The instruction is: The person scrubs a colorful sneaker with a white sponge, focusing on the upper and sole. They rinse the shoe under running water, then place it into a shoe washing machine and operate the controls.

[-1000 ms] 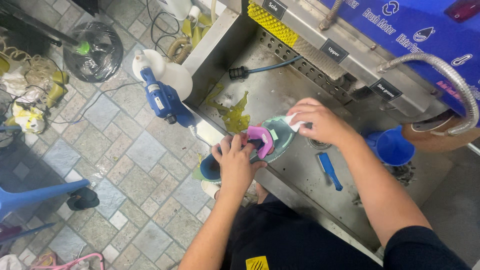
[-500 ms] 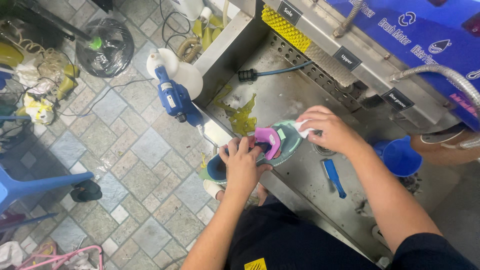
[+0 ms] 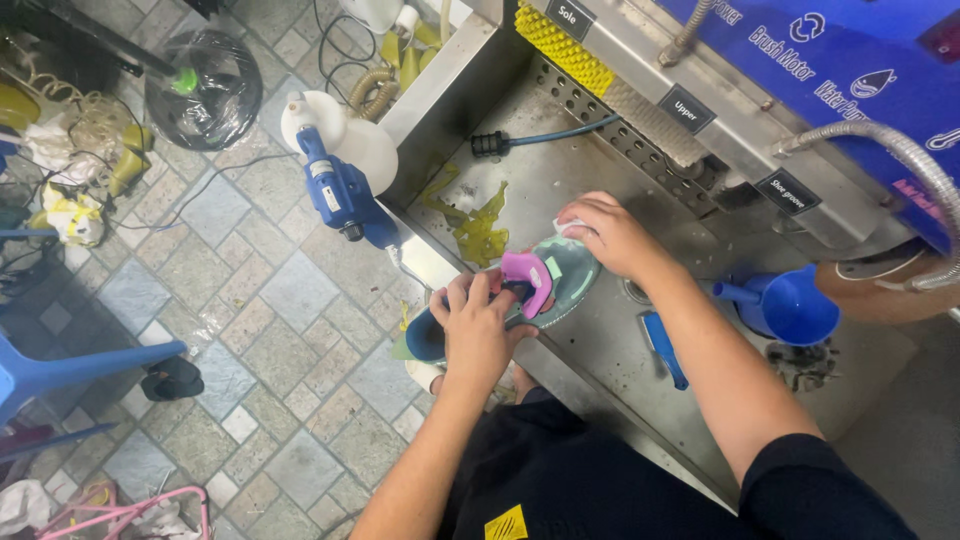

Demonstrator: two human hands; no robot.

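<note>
Steel lines the wash basin (image 3: 560,190) in front of me, set under a blue cleaning machine (image 3: 860,70) with a yellow brush (image 3: 563,48) along its edge; grey tiled floor (image 3: 250,300) lies to the left. A mint-green sneaker with a pink tongue (image 3: 545,285) lies on its side at the basin's near rim, toe pointing toward the machine. My left hand (image 3: 478,325) is closed around the heel end and the pink tongue, pinning the shoe down. My right hand (image 3: 605,232) is curled over the toe, pressing what looks like a small white cloth or sponge (image 3: 568,228) against it; I cannot tell exactly which. I judge this to be the hand-scrubbing step on the toe area. The next move calls for a steady grip at the heel while the right hand works along the upper, and the shoe needs turning to reach the far side. A blue brush handle (image 3: 664,348) and blue funnel (image 3: 785,305) lie just beside my right forearm.
</note>
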